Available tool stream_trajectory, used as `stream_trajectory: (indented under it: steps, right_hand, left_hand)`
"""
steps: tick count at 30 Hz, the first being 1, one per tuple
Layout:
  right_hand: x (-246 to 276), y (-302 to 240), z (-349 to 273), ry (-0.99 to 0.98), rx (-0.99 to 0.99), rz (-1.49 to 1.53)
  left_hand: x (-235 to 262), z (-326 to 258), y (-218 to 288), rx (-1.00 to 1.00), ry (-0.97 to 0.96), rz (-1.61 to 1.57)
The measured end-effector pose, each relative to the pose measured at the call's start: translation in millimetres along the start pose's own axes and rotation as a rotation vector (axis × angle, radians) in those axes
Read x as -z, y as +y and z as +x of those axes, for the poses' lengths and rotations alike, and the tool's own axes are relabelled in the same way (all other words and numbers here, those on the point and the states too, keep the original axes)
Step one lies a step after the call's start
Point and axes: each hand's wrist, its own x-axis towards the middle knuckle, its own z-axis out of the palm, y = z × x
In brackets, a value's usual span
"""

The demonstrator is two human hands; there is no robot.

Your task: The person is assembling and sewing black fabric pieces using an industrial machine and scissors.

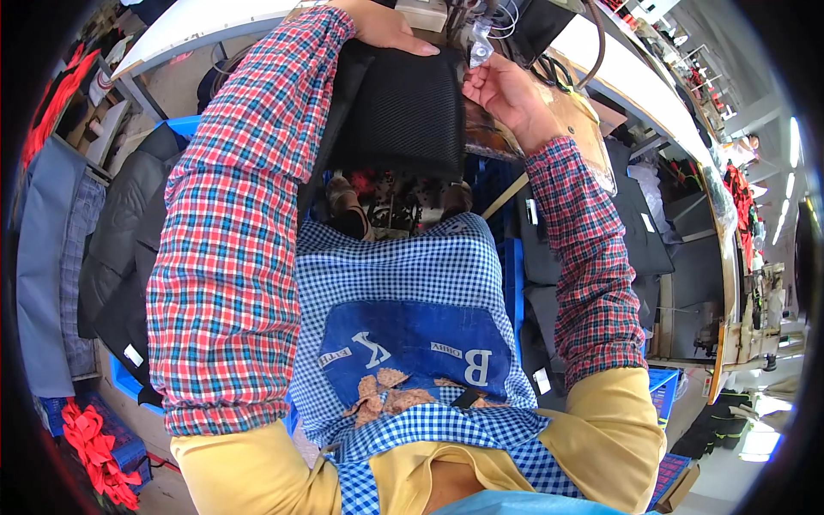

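Now the left hand (386, 27) lies flat, fingers spread, on the black mesh fabric panel (403, 107) at top centre while the right hand (506, 90) pinches a small clear tag (479, 53), seemingly mid-positioning; next calls for careful alignment.

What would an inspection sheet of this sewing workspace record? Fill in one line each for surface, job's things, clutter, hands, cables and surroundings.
Surface: white table, curving along the top edge; a sewing machine is partly visible at it.
Job's things: black mesh fabric hanging off the table edge toward the lap.
Clutter: dark garments piled in a blue crate on the left; red fabric at lower left.
Hands: left hand rests flat on the fabric's top edge; right hand has its fingers at the fabric's right corner, by the needle area.
Cables: dark cables beside the machine.
Surroundings: more tables and dark garments to the right.
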Motion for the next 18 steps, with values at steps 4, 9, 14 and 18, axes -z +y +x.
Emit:
stream_trajectory:
  steps: [4,9,14,18]
  right_hand:
    - [0.1,-1.9,2.0,-0.029,-0.002,0.021]
    - [-3.5,-3.1,1.8,-0.032,0.009,0.05]
    - [-11.5,-2.1,-6.4,0.036,0.057,0.059]
    - [-16.7,-0.9,-13.9,0.052,0.058,0.071]
  left_hand:
    - [-0.3,0.4,0.0,-0.014,0.031,0.024]
    - [1.1,1.8,-4.9,-0.017,0.019,-0.015]
    - [1.1,0.1,-6.3,-0.059,0.014,-0.056]
    - [1.3,-5.9,-4.4,-0.055,0.05,-0.022]
